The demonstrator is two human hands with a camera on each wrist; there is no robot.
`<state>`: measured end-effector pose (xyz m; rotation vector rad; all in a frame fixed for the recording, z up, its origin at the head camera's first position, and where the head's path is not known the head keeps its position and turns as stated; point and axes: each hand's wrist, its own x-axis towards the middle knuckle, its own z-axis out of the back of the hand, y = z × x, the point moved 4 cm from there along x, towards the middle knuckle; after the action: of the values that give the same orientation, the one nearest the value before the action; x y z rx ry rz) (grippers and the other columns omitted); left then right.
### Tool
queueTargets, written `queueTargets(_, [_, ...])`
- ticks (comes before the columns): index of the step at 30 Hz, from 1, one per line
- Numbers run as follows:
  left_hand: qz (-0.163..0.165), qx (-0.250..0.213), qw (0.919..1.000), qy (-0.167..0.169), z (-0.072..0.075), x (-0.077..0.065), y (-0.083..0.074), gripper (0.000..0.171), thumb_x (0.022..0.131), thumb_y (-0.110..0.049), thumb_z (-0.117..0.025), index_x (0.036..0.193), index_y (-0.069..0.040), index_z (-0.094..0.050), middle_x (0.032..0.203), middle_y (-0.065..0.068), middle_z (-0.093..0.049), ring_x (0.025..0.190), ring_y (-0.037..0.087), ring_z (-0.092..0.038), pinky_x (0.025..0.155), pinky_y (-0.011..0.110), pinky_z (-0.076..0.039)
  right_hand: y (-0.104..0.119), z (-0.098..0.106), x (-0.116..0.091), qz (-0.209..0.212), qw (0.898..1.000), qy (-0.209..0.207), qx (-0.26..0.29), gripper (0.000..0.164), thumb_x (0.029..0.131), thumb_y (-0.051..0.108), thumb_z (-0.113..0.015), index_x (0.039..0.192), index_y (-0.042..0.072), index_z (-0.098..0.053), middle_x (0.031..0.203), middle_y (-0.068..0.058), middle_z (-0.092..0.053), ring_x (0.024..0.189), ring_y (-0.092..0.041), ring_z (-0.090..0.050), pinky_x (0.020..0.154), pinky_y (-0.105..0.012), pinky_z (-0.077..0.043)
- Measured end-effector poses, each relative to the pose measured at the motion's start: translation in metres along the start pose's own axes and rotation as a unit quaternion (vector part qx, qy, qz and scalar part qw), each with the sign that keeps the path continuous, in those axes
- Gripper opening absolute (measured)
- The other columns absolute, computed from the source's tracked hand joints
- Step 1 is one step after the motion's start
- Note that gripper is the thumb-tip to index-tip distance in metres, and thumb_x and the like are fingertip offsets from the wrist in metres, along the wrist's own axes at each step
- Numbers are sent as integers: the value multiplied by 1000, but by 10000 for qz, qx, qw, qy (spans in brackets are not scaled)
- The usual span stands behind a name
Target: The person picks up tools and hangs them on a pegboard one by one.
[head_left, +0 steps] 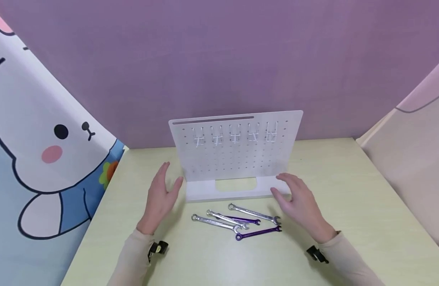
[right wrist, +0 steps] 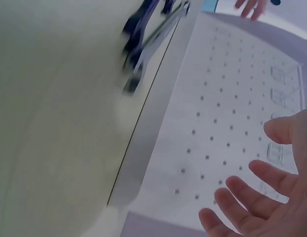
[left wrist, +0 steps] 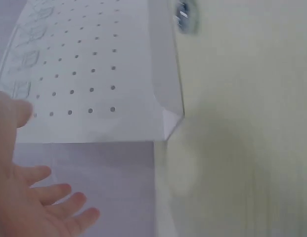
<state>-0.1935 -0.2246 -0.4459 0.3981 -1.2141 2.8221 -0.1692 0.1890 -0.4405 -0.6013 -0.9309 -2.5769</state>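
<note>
A white pegboard stand (head_left: 237, 159) is upright on the table, with several clear hooks (head_left: 235, 134) in a row near its top. In front of its base lie several combination wrenches: silver ones, such as the silver wrench (head_left: 254, 213) at the back, and a purple wrench (head_left: 258, 232) at the front; another purple one is partly covered. Left of the stand, my left hand (head_left: 160, 200) is held with thumb and fingers spread, holding nothing. My right hand (head_left: 302, 204) is by the base's right end, its fingers spread and nothing in them. Both palms face the board in the wrist views.
The pale table (head_left: 219, 262) meets a purple backdrop (head_left: 219, 71) behind the stand. At the left hangs a cloth with a cartoon animal (head_left: 62, 159); a pale panel (head_left: 412, 159) rises at the right. Each wrist wears a small black camera (head_left: 158, 248).
</note>
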Motion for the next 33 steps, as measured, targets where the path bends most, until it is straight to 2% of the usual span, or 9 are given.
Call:
queueTargets(2, [245,-512,9984,-13,-1,5,3,68,112,-40,-53,166,-5,-31,172,21,-33,156,44,-36,124,62,-33,5,-6,-1,1,9997,248,12,39,97,19,-77,130,-1,-69,129,-21,-73,119,-41,-69,100,-59,-55])
queueTargets(5, [539,-1153,9918,-71,-5,12,8,65,113,-39,-51,165,-5,-33,171,19,-36,155,42,-39,123,59,-37,11,-14,-1,-159,9977,658,19,35,99,23,-75,128,3,-71,118,-15,-78,101,-33,-76,85,-49,-61])
queueTargets(8, [693,-1485,9863,-171,-10,18,11,63,112,-38,-52,163,-4,-37,170,18,-39,155,40,-40,123,56,-38,15,-20,-2,-289,9948,976,49,32,100,25,-74,126,5,-73,110,-9,-81,91,-26,-76,74,-40,-59])
queueTargets(16, [836,-2013,9744,-555,-21,32,13,53,111,-31,-56,153,-1,-49,159,20,-51,149,38,-49,120,52,-42,35,-42,-1,-139,9839,1741,371,25,99,26,-75,118,9,-77,105,0,-81,91,-14,-74,77,-32,-60])
queueTargets(23, [934,-2058,9713,-736,-32,43,4,42,109,-29,-61,141,0,-60,144,22,-63,133,41,-61,112,52,-51,51,-61,-4,285,9693,2321,765,24,100,25,-74,117,9,-78,104,-1,-81,87,-12,-74,76,-27,-60])
queueTargets(28, [984,-2014,9707,-862,-37,48,2,39,108,-28,-63,134,2,-65,136,24,-67,126,39,-65,108,48,-55,60,-72,-5,390,9580,2685,929,24,100,25,-74,116,8,-78,103,-1,-80,85,-8,-72,74,-23,-57])
queueTargets(33, [897,-1999,9703,-1027,-40,51,-2,33,107,-24,-65,125,3,-70,123,25,-73,111,35,-70,94,27,-57,69,-80,-6,309,9484,3005,964,23,99,22,-76,115,6,-78,96,2,-78,76,0,-65,66,-21,-52])
